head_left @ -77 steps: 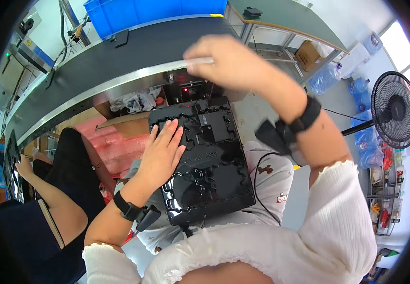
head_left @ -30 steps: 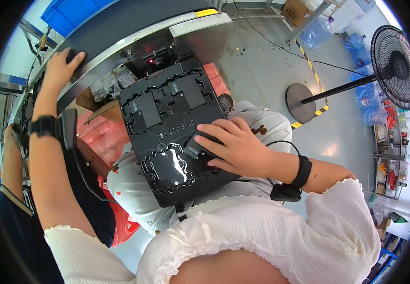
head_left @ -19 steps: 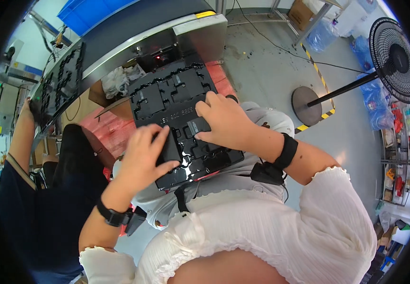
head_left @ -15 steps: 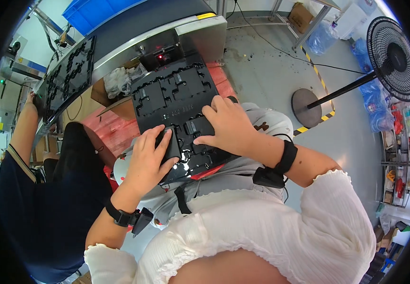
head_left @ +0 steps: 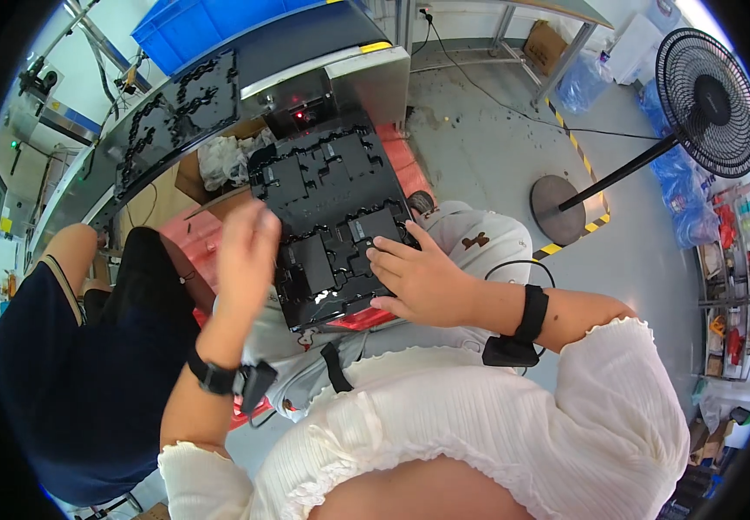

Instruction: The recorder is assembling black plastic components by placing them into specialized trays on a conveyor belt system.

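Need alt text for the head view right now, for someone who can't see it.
A seated person's right hand rests on a black moulded tray on their lap, while the left hand is raised, blurred, beside it. Another black tray lies on the conveyor; a fan stands right.

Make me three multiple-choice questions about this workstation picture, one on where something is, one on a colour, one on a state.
1. Where does the right hand rest?
A. on the black moulded tray on the lap
B. on the pedestal fan
C. on the blue bin

2. What colour is the blouse sleeve?
A. red
B. white
C. green

3. What is the left hand doing?
A. lying flat on the floor
B. gripping the fan pole
C. raised, blurred, beside the tray

A: fingers lie on the tray's near edge. B: the ruffled cuff is white. C: it is smeared, above the tray's left edge.
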Demonstrator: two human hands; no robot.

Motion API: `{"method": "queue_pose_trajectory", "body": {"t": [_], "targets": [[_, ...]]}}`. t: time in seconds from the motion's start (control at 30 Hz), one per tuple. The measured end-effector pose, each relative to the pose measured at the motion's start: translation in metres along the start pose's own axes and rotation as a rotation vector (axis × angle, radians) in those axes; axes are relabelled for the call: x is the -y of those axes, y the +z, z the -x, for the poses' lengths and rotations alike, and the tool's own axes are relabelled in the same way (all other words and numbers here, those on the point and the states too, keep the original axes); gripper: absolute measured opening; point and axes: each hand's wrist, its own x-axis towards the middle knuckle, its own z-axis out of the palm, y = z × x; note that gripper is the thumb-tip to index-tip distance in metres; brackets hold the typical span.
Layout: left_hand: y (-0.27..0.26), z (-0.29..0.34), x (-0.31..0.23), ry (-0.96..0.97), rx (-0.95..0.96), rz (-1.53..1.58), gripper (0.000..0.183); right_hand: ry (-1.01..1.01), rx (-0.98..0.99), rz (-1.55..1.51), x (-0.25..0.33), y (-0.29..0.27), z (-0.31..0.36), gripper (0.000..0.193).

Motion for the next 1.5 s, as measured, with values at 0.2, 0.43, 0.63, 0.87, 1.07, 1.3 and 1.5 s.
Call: {"method": "queue_pose_trajectory", "body": {"t": [0.2, 0.43, 0.63, 0.87, 1.07, 1.3, 1.5], "targets": [[-0.035, -0.129, 0.03, -0.834, -0.586, 1.364, 0.038, -0.026, -0.245, -0.077, -0.007, 0.025, 0.014, 0.049], [-0.085, -0.104, 0.113, -0.41, -0.288, 1.407, 0.015, 0.092, -0.439, -0.372, -0.018, 0.007, 0.007, 0.042], [-0.07, -0.017, 0.057, -0.579, -0.048, 1.35, 0.036, 0.564, -0.738, -0.707, -0.056, -0.022, -0.001, 0.038], [-0.026, 0.043, 0.032, -0.533, 0.106, 0.743, 0.035, 0.469, -0.454, -0.544, -0.052, 0.01, -0.025, 0.067], [0.006, 0.025, 0.061, -0.324, 0.158, 0.309, 0.039, 0.701, -0.465, -0.562, -0.066, 0.02, -0.052, 0.071], [0.024, -0.002, 0.047, -0.562, 0.042, 0.681, 0.044, 0.65, -0.438, -1.097, -0.096, 0.052, -0.066, 0.051], [0.027, 0.002, 0.044, -0.57, 0.087, 0.791, 0.042, 0.617, -0.488, -1.189, -0.091, 0.051, -0.07, 0.046]]}}
